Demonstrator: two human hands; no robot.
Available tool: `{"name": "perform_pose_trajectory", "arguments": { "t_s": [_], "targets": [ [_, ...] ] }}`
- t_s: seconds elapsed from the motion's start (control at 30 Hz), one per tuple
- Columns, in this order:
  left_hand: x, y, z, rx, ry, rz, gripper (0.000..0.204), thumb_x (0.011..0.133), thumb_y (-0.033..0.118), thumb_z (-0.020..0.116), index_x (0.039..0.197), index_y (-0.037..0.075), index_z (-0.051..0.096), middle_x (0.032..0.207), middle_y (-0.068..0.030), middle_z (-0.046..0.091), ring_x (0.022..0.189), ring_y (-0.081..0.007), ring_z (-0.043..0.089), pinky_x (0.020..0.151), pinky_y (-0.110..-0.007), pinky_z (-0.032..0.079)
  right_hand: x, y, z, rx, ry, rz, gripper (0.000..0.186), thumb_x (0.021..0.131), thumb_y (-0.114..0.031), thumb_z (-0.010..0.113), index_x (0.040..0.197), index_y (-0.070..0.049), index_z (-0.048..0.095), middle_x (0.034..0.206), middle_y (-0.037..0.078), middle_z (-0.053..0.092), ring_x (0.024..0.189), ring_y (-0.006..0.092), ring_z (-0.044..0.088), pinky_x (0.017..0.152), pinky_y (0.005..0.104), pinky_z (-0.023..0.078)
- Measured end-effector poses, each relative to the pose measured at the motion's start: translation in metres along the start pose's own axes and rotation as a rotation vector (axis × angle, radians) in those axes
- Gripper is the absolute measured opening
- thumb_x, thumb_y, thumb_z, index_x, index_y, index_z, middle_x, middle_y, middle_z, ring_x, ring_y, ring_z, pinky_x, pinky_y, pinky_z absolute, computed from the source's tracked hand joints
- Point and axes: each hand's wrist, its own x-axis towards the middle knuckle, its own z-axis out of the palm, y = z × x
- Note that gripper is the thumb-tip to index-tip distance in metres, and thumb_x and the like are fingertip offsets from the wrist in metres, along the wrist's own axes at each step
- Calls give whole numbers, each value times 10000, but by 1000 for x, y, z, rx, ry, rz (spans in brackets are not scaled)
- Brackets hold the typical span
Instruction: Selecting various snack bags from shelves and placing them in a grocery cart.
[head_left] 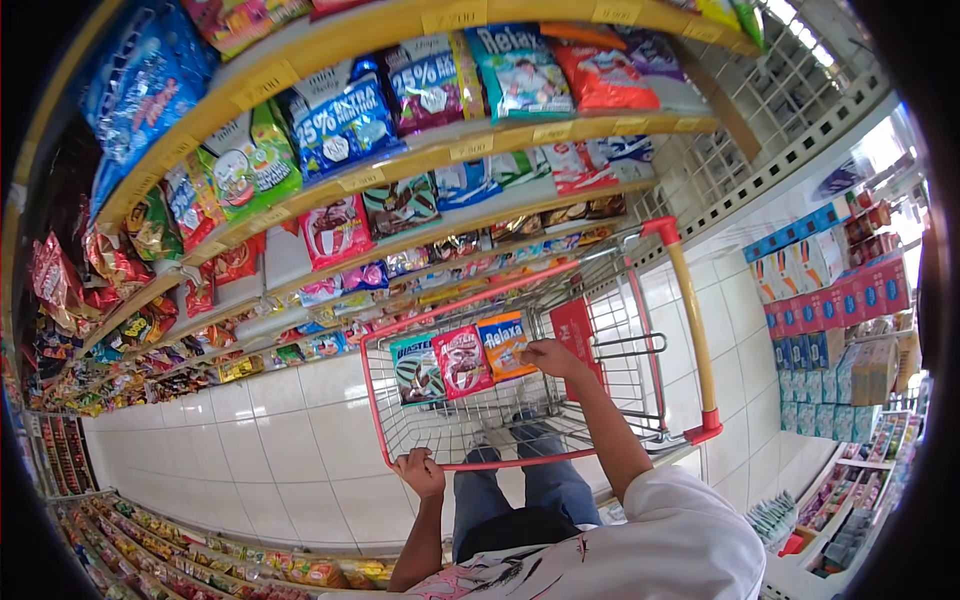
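A wire shopping cart (pixel 520 463) with a red rim stands right in front of me. Inside it, side by side, are a teal candy bag (pixel 417 370), a red-pink candy bag (pixel 463 362) and an orange candy bag (pixel 506 347). My right hand (pixel 553 358) reaches over the cart, its fingers closed on the right edge of the orange bag. On the cart's near rim, toward its left corner, my left hand (pixel 419 470) is wrapped round the red bar.
Curved shelves (pixel 480 145) full of candy bags rise beyond the cart. The cart's yellow handle (pixel 697 330) is at its right end. Farther right stand stacked boxes (pixel 835 290). Another shelf of packets (pixel 200 550) runs behind me at lower left, with tiled floor (pixel 250 440) between.
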Motion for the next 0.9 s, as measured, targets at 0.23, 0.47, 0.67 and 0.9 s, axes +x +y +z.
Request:
{"name": "perform_pose_trajectory", "arguments": {
  "t_s": [0.23,0.47,0.67,0.9],
  "targets": [
    [5,-5,-9,-7,2,4,122,673,75,474,666,92,595,676,-40,584,734,-258,455,810,-394,311,-41,-167,-124,49,262,-273,252,870,-226,569,741,-13,615,653,58,594,650,102,547,624,261,436],
    [-1,-13,-4,28,-39,-31,125,707,56,508,700,111,620,688,-36,604,732,-268,500,835,-393,319,11,-268,-301,95,877,-524,293,876,-240,571,699,-6,557,645,47,572,606,95,506,569,261,405],
    [13,16,-2,-139,-72,-43,211,723,21,524,914,74,593,944,-150,548,921,-336,479,823,-434,365,149,-191,-488,-261,1367,-457,334,837,-322,570,936,-8,627,865,190,634,827,261,616,782,347,461],
    [-64,28,-60,-40,133,-305,258,725,-13,499,964,41,581,1029,-176,492,1037,-335,425,904,-434,333,179,-256,-424,-541,1129,-524,403,851,-336,526,1100,-22,563,1066,209,585,988,273,573,877,349,435]
  ]
}}
